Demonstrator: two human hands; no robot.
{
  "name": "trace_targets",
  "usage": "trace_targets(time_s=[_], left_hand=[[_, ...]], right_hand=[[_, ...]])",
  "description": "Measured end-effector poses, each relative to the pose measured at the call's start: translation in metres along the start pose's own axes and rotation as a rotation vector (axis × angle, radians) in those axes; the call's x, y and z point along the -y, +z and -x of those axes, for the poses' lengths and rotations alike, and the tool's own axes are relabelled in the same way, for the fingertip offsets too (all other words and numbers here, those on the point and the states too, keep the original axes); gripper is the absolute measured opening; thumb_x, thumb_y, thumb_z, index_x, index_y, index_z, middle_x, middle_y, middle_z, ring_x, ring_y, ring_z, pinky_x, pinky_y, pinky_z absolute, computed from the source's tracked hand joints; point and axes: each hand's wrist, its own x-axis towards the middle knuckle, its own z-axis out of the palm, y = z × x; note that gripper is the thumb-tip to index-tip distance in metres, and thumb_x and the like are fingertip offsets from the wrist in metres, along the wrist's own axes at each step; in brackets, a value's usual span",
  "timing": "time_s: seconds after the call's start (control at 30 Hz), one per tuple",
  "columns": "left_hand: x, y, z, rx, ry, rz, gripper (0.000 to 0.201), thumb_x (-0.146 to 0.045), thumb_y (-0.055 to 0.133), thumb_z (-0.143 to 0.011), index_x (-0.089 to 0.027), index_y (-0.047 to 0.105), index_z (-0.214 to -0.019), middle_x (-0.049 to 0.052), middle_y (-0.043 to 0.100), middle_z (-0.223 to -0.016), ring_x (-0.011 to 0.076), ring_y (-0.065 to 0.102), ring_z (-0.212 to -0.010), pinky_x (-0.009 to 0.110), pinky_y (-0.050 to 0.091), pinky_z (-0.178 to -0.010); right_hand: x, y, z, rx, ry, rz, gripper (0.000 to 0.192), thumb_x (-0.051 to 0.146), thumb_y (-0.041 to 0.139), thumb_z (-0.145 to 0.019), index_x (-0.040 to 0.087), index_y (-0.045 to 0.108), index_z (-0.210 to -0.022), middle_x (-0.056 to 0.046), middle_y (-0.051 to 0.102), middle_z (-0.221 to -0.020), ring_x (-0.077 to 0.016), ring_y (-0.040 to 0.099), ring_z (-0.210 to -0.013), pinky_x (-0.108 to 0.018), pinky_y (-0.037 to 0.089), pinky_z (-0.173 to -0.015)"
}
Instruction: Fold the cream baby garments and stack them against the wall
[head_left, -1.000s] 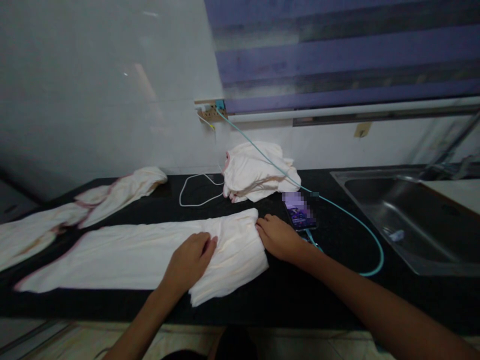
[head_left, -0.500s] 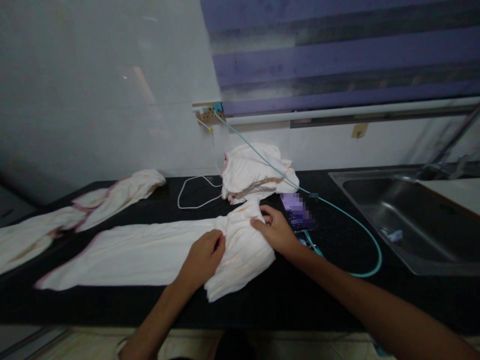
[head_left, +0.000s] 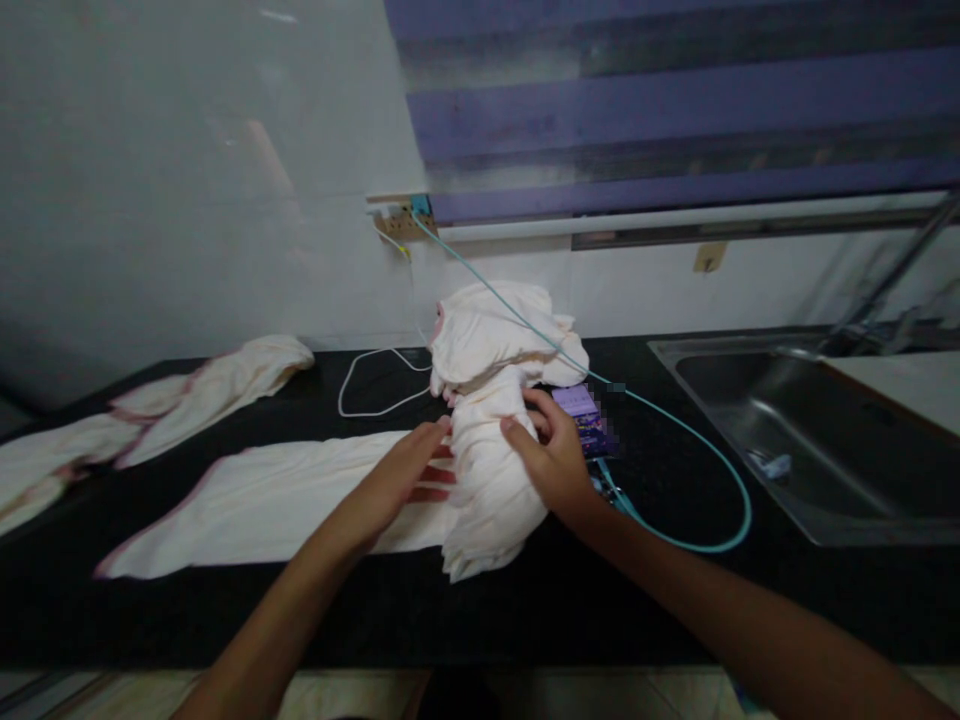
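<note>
A long white cloth with a pink edge (head_left: 277,500) lies flat across the counter, its right end gathered into a thick, wrinkled fold. My left hand (head_left: 409,470) is open at the left side of that fold, fingers stretched out and their tips against the fabric. On the other side, my right hand (head_left: 555,450) grips the fold, thumb on top and fingers curled round its upper right edge. Just behind the fold sits a crumpled pile of white cloth (head_left: 491,330) with a bit of pink trim.
More pink-edged white cloth (head_left: 225,385) lies at the left on the black counter (head_left: 360,620). A phone with a lit purple screen (head_left: 585,415) is beside my right hand. A teal cable (head_left: 697,435) loops from the wall socket (head_left: 397,215). At the right is a steel sink (head_left: 787,440).
My left hand has gone from curled to open, with fingers straightened against the fold. The gathered part now stands narrower and more upright. My right hand still holds its right side.
</note>
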Motion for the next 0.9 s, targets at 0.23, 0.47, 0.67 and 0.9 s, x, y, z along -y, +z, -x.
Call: trace_targets(time_s=[0.23, 0.47, 0.67, 0.9], left_hand=[[-0.005, 0.017, 0.006, 0.429, -0.234, 0.604, 0.070, -0.068, 0.041, -0.096, -0.015, 0.054, -0.139, 0.016, 0.073, -0.113, 0.0291, 0.073, -0.095, 0.044, 0.060, -0.084], [0.005, 0.037, 0.006, 0.249, -0.162, 0.868, 0.074, -0.067, 0.037, -0.096, -0.017, 0.049, -0.149, 0.014, 0.074, -0.121, 0.0325, 0.072, -0.109, 0.050, 0.054, -0.103], [0.018, 0.026, 0.004, 0.234, -0.112, 0.969, 0.067, -0.061, 0.040, -0.097, -0.012, 0.061, -0.138, 0.012, 0.078, -0.111, 0.0316, 0.068, -0.120, 0.046, 0.051, -0.110], [0.040, 0.010, -0.004, 0.140, -0.077, 0.948, 0.032, -0.047, 0.062, -0.084, -0.020, 0.073, -0.098, 0.003, 0.077, -0.074, 0.0280, 0.072, -0.108, 0.035, 0.055, -0.105]], right_hand=[[0.006, 0.002, 0.011, 0.269, -0.169, 0.055, 0.040, 0.041, 0.054, -0.097, 0.019, 0.059, -0.130, -0.007, 0.075, -0.102, -0.0216, 0.070, -0.096, -0.038, 0.054, -0.090], [0.005, -0.005, 0.011, 0.397, -0.347, 0.235, 0.049, 0.045, 0.049, -0.099, 0.017, 0.048, -0.139, -0.010, 0.075, -0.108, -0.0237, 0.066, -0.112, -0.046, 0.045, -0.107], [0.002, -0.006, 0.012, 0.336, -0.650, 0.462, 0.042, 0.034, 0.056, -0.093, 0.014, 0.053, -0.130, -0.016, 0.065, -0.125, -0.0268, 0.057, -0.124, -0.049, 0.042, -0.112], [-0.009, -0.004, 0.011, 0.396, -0.718, 0.595, 0.036, 0.032, 0.061, -0.091, 0.014, 0.057, -0.122, -0.017, 0.062, -0.122, -0.0274, 0.056, -0.120, -0.048, 0.046, -0.109]])
